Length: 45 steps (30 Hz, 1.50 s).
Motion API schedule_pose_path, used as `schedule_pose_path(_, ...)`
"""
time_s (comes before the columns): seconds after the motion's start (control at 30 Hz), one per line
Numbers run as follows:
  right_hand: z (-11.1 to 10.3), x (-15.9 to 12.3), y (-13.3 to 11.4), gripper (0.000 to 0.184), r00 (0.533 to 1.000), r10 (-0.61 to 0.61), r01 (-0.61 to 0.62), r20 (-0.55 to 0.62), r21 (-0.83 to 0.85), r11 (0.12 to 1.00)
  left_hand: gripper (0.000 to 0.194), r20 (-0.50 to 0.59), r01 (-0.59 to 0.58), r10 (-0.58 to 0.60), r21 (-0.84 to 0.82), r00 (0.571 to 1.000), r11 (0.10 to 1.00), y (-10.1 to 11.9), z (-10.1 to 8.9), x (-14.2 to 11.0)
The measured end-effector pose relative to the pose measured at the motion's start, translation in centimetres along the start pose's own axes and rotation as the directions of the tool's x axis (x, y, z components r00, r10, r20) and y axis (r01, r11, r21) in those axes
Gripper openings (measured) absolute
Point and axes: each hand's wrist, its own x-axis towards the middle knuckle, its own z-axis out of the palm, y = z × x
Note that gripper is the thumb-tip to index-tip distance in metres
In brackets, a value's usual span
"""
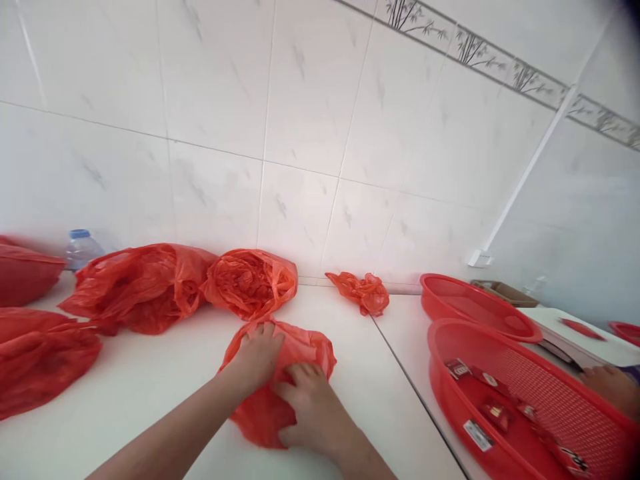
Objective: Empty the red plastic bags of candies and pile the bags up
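Note:
A red plastic bag lies on the white table right in front of me, bulging a little. On its upper left part sits my left hand, fingers curled over the film. My right hand grips the bag's right side, its thumb low and its fingers bent across the plastic. What the bag contains is hidden. Just behind it, against the wall, stands another red plastic bag, its mouth facing me and crumpled red film inside.
More filled red bags and a clear bottle line the left. A crumpled red bag lies by the wall. At right, a red basket holds small red packets, beside a second basket and another person's hand.

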Motion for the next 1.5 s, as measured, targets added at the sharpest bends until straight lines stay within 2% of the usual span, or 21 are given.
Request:
schedule_pose_path(0.1, -0.2, 0.0, 0.7, 0.061, 0.999, 0.042, -0.042, 0.000, 0.000, 0.999, 0.052, -0.025, 0.012, -0.009, 0.109, 1.000, 0.994, -2.5, 0.2, 0.8)
schedule_pose_path(0.2, -0.5, 0.1, 1.0, 0.041, 0.993, 0.119, -0.118, 0.022, -0.029, 0.993, 0.060, -0.025, -0.032, 0.037, 0.160, 0.999, 0.987, -3.7, 0.1, 0.7)
schedule_pose_path(0.27, -0.9, 0.1, 1.0, 0.029, 0.981, 0.192, -0.191, -0.003, -0.067, 0.979, 0.060, -0.011, -0.066, 0.069, 0.172, 0.998, 0.983, -4.0, 0.1, 0.5)
schedule_pose_path(0.37, -1.8, 0.1, 0.8, 0.030, 0.956, 0.292, -0.293, -0.030, -0.122, 0.948, 0.060, 0.009, -0.104, 0.104, 0.161, 0.995, 0.981, -4.0, 0.2, 0.5)
schedule_pose_path(0.43, -2.2, 0.1, 0.5, 0.025, 0.947, 0.315, -0.321, -0.059, -0.148, 0.936, 0.059, 0.017, -0.108, 0.106, 0.140, 0.994, 0.984, -3.6, 0.3, 0.4)
schedule_pose_path(0.53, -1.8, 0.2, -0.1, 0.011, 0.955, 0.240, -0.268, -0.176, -0.161, 0.950, 0.053, 0.040, -0.108, 0.104, 0.088, 0.994, 0.990, -2.6, 0.4, 0.1)
schedule_pose_path(0.6, -0.9, 0.4, -0.2, 0.022, 0.968, 0.135, -0.175, -0.209, -0.183, 0.967, 0.051, 0.065, -0.100, 0.097, 0.058, 0.993, 0.993, -1.8, 0.5, -0.2)
schedule_pose_path(0.67, 0.0, 0.4, 0.1, 0.026, 0.981, 0.074, -0.111, -0.179, -0.205, 0.972, 0.050, 0.093, -0.073, 0.069, 0.041, 0.993, 0.996, -1.3, 0.6, -0.2)
schedule_pose_path(0.73, 0.6, 0.3, 0.6, 0.020, 0.988, 0.077, -0.106, -0.133, -0.223, 0.969, 0.053, 0.122, -0.033, 0.029, 0.030, 0.992, 0.999, -1.0, 0.8, 0.0)
schedule_pose_path(0.8, 0.6, 0.0, 1.0, 0.022, 0.989, 0.091, -0.115, -0.112, -0.229, 0.967, 0.058, 0.140, 0.013, -0.015, 0.019, 0.990, 1.000, -1.1, 1.0, 0.5)
schedule_pose_path(0.97, -1.5, -1.2, 0.9, 0.027, 0.989, 0.140, -0.145, -0.042, -0.156, 0.977, 0.066, 0.124, 0.096, -0.094, -0.004, 0.988, 0.995, -1.7, 1.5, 1.5)
schedule_pose_path(1.1, -3.1, -1.4, 0.1, 0.017, 0.959, 0.273, -0.270, 0.072, -0.053, 0.962, 0.062, 0.116, 0.002, 0.005, -0.059, 0.993, 0.998, -1.4, 1.2, 1.0)
schedule_pose_path(1.13, -3.2, -1.2, 0.0, 0.015, 0.956, 0.289, -0.287, 0.049, -0.040, 0.957, 0.058, 0.113, -0.045, 0.053, -0.077, 0.992, 0.996, -1.2, 0.8, 0.7)
schedule_pose_path(1.2, -3.0, -0.6, 0.0, 0.014, 0.953, 0.295, -0.299, -0.076, -0.055, 0.953, 0.043, 0.108, -0.155, 0.168, -0.121, 0.980, 0.980, -0.8, 0.0, -0.1)
schedule_pose_path(1.27, -2.3, 0.0, 0.3, 0.020, 0.942, 0.271, -0.294, -0.200, -0.100, 0.950, 0.029, 0.106, -0.253, 0.272, -0.164, 0.956, 0.953, -0.5, -0.8, -1.0)
schedule_pose_path(1.3, -1.9, 0.2, 0.6, 0.022, 0.944, 0.248, -0.277, -0.219, -0.112, 0.954, 0.026, 0.103, -0.288, 0.309, -0.180, 0.945, 0.941, -0.4, -1.2, -1.5)
schedule_pose_path(1.4, -0.8, 0.2, 1.4, 0.020, 0.965, 0.201, -0.224, -0.166, -0.127, 0.966, 0.023, 0.103, -0.341, 0.366, -0.205, 0.925, 0.918, -0.4, -1.8, -3.1)
schedule_pose_path(1.5, -0.3, -0.4, 2.3, 0.044, 0.949, 0.278, -0.302, -0.151, -0.172, 0.938, 0.010, 0.122, -0.352, 0.383, -0.218, 0.916, 0.910, -0.6, -1.9, -4.3)
